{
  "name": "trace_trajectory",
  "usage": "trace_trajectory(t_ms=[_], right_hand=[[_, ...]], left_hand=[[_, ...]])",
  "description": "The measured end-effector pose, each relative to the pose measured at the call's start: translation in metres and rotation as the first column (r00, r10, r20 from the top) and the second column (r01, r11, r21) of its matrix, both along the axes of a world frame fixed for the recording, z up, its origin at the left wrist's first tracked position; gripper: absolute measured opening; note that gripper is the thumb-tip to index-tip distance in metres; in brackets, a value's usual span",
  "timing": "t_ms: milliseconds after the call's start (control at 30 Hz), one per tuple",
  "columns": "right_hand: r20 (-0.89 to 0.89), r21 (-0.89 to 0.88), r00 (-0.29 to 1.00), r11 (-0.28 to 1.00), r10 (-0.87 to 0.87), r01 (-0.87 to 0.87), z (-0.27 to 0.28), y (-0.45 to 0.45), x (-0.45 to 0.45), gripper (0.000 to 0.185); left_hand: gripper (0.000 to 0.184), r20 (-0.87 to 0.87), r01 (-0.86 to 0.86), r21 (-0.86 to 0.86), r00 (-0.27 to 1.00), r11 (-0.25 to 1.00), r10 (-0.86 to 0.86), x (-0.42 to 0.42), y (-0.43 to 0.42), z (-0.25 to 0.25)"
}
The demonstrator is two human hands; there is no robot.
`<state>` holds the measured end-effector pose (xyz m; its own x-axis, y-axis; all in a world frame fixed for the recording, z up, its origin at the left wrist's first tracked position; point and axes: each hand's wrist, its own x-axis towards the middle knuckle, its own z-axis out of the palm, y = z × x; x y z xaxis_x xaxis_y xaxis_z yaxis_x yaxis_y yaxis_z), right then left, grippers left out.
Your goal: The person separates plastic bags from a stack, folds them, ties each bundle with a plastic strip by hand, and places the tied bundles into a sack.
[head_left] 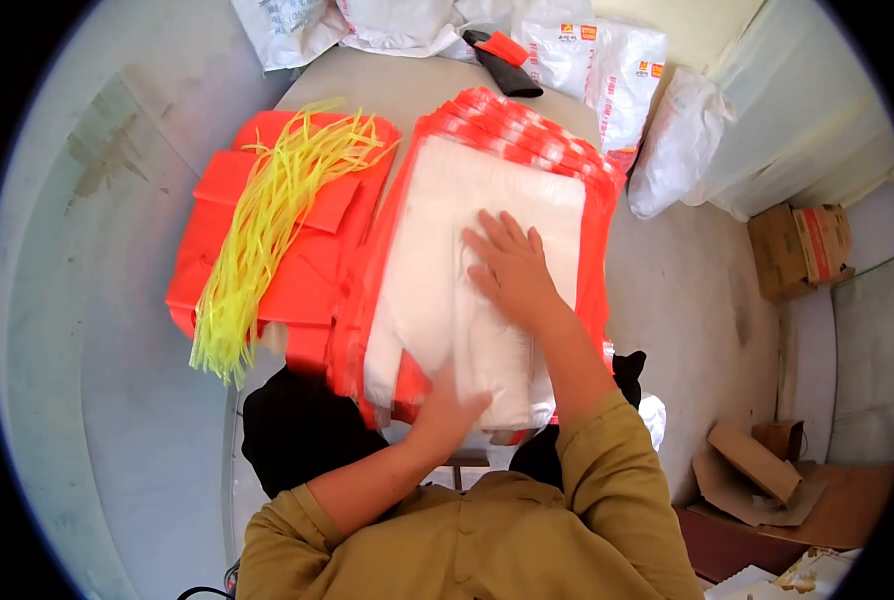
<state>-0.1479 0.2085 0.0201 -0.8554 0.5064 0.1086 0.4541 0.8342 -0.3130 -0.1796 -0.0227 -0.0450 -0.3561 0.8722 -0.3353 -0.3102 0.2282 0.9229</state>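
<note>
A stack of red-edged plastic bags (599,215) lies before me, with white plastic (427,240) spread over its top. On that white layer is a folded strip of white plastic (497,375). My right hand (515,272) rests flat on it with fingers spread. Near the stack's front edge, my left hand (449,408) is smeared by motion beside the strip's lower end, so its grip does not show. A small red flap (410,380) sticks up next to it. To the left, a bundle of yellow plastic strips (277,215) drapes over folded red bags (229,178).
Full white printed sacks (622,75) line the table's (357,80) far edge, near a black object with a red band (505,70). Another white sack (679,140) leans at the right. Cardboard boxes (795,250) and flattened cardboard (757,475) lie further right.
</note>
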Motion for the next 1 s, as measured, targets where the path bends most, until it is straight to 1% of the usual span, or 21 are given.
trace_trajectory(t_ms=[33,67,100,167,233,300,400,500,600,700,733,767,800,833,867,900,967,1000], right_hand=[[-0.014,-0.027,0.999,0.998,-0.051,0.051,-0.003,0.005,-0.001,0.052],[-0.138,-0.034,0.988,0.998,-0.065,0.061,-0.017,0.012,0.004,0.055],[-0.259,-0.124,0.956,0.986,-0.139,0.110,-0.017,0.009,0.011,0.057],[-0.469,-0.307,0.833,0.938,-0.295,0.159,-0.016,-0.004,0.027,0.063],[-0.414,-0.607,0.757,0.773,-0.506,0.185,-0.008,-0.028,0.050,0.067],[-0.286,-0.839,0.677,0.518,-0.678,0.164,-0.001,-0.056,0.077,0.072],[-0.217,-0.864,0.710,0.470,-0.670,0.180,0.003,-0.086,0.101,0.075],[-0.069,-0.953,0.675,0.248,-0.735,0.173,0.026,-0.101,0.098,0.076],[-0.186,-0.926,0.723,0.364,-0.665,0.096,0.018,-0.104,0.094,0.084],[-0.249,-0.889,0.779,0.455,-0.575,0.052,0.001,-0.098,0.096,0.083],[-0.249,-0.887,0.785,0.460,-0.567,0.051,-0.001,-0.095,0.094,0.082],[-0.292,-0.882,0.780,0.471,-0.554,0.004,-0.004,-0.094,0.093,0.078],[-0.288,-0.890,0.772,0.456,-0.566,0.003,0.003,-0.096,0.091,0.073],[-0.276,-0.908,0.753,0.419,-0.598,0.000,-0.002,-0.092,0.091,0.070],[-0.249,-0.924,0.748,0.382,-0.615,0.007,0.004,-0.092,0.090,0.068],[-0.267,-0.923,0.739,0.385,-0.619,-0.012,0.007,-0.091,0.089,0.067],[-0.257,-0.930,0.738,0.367,-0.624,-0.013,0.004,-0.087,0.090,0.067],[-0.261,-0.934,0.736,0.357,-0.624,-0.027,0.002,-0.086,0.090,0.067]], left_hand=[[0.070,0.032,-0.002,-0.009,0.999,1.000,0.002,0.000,0.000,0.003],[0.069,0.066,-0.002,-0.017,0.998,1.000,0.004,-0.002,0.000,0.007],[0.068,0.098,-0.003,-0.021,0.995,1.000,0.005,-0.003,0.001,0.012],[0.067,0.198,-0.001,0.016,0.980,1.000,-0.002,-0.005,0.002,0.021],[0.066,0.304,-0.015,0.039,0.953,0.999,0.003,-0.008,0.002,0.029],[0.065,0.416,-0.040,0.047,0.909,0.998,0.017,-0.009,0.003,0.034],[0.063,0.434,-0.043,0.066,0.901,0.997,0.010,-0.008,0.005,0.033],[0.065,0.440,-0.047,0.114,0.898,0.992,-0.008,-0.007,0.004,0.036],[0.067,0.373,-0.021,0.108,0.927,0.994,-0.021,-0.009,0.003,0.031],[0.068,0.175,0.026,0.102,0.984,0.994,-0.044,-0.011,0.004,0.015],[0.070,-0.031,0.001,0.111,1.000,0.994,0.002,-0.007,0.003,-0.007],[0.070,-0.128,-0.017,0.170,0.991,0.985,0.039,-0.005,0.004,-0.018],[0.069,-0.051,-0.080,0.127,0.995,0.989,0.087,-0.004,-0.002,0.001],[0.069,0.030,-0.142,0.084,0.990,0.986,0.140,-0.003,-0.010,0.027],[0.068,-0.132,-0.166,0.097,0.975,0.981,0.178,-0.010,-0.017,0.047],[0.067,-0.288,-0.182,0.106,0.935,0.977,0.206,-0.017,-0.020,0.059],[0.059,-0.137,-0.261,0.145,0.950,0.955,0.280,-0.033,-0.019,0.058],[0.056,-0.194,-0.274,0.155,0.934,0.949,0.301,-0.049,-0.017,0.070]])
